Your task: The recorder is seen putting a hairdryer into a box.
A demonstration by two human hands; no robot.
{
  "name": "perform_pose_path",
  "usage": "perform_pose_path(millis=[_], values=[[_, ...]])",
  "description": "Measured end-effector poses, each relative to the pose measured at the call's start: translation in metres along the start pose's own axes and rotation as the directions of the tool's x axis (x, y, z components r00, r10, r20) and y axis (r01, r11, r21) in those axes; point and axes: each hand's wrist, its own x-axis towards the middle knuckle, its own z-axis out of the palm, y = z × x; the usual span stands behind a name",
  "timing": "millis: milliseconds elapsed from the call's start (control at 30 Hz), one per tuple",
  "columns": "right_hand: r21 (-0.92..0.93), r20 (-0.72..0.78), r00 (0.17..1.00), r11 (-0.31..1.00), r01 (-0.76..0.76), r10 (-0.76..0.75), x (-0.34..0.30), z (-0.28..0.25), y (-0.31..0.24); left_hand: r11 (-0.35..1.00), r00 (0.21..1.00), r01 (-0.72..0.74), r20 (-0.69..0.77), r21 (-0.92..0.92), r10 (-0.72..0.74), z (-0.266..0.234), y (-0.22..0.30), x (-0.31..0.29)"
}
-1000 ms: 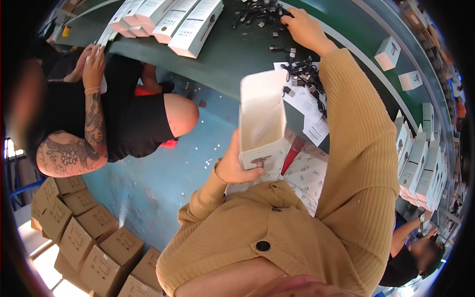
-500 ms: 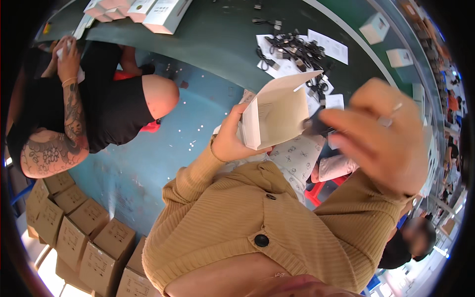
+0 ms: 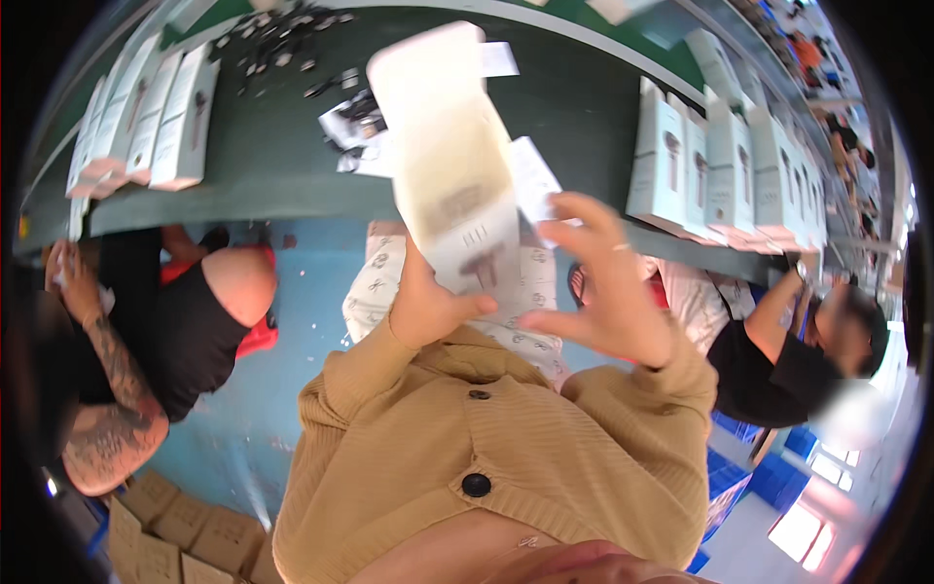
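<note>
My left hand (image 3: 428,304) grips a tall white carton (image 3: 475,248) by its lower left side, thumb across the printed front. The carton's lid flap stands up at the far end, and motion blurs part of it. Whatever lies inside the carton cannot be made out. Close to the carton's right side is my right hand (image 3: 613,297), fingers spread and holding nothing. Just behind the carton lie black cables (image 3: 362,115) over white paper sheets (image 3: 535,185) on the dark green table (image 3: 574,107).
White cartons (image 3: 185,127) stand in a row at the table's left, and more cartons (image 3: 671,161) at its right. Another cable pile (image 3: 282,39) lies far left. People sit on both sides. Brown boxes (image 3: 185,521) are stacked on the floor at lower left.
A blurred dark item held by my right hand at the carton's mouth is no longer in that hand, which has opened. The carton has turned, showing its printed front. My view has swung right.
</note>
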Motion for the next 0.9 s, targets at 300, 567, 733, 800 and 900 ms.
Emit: perform_pose_path(millis=[300, 567, 733, 800, 900], values=[[-0.133, -0.567, 0.791, 0.923, -0.362, 0.229, -0.057, -0.017, 0.045, 0.368, 0.766, -0.322, 0.012, 0.872, 0.642, 0.010, 0.045, 0.049], [-0.656, -0.616, 0.744, 0.354, -0.667, 0.260, -0.059, -0.081, 0.102, -0.210, 0.890, -0.001, 0.097, 0.978, 0.446, -0.092, 0.055, 0.096], [-0.758, -0.610, 0.792, 0.268, -0.594, 0.031, -0.047, -0.072, 0.089, -0.171, 0.820, 0.021, 0.081, 0.985, 0.567, -0.084, 0.062, 0.087], [-0.726, -0.608, 0.793, 0.436, -0.531, -0.047, -0.038, -0.056, 0.072, -0.068, 0.691, -0.176, 0.172, 0.982, 0.702, -0.075, 0.071, 0.073], [-0.215, -0.485, 0.865, 0.942, -0.258, 0.126, -0.022, -0.018, 0.042, 0.554, 0.758, -0.361, -0.111, 0.750, 0.643, -0.042, 0.069, 0.041]])
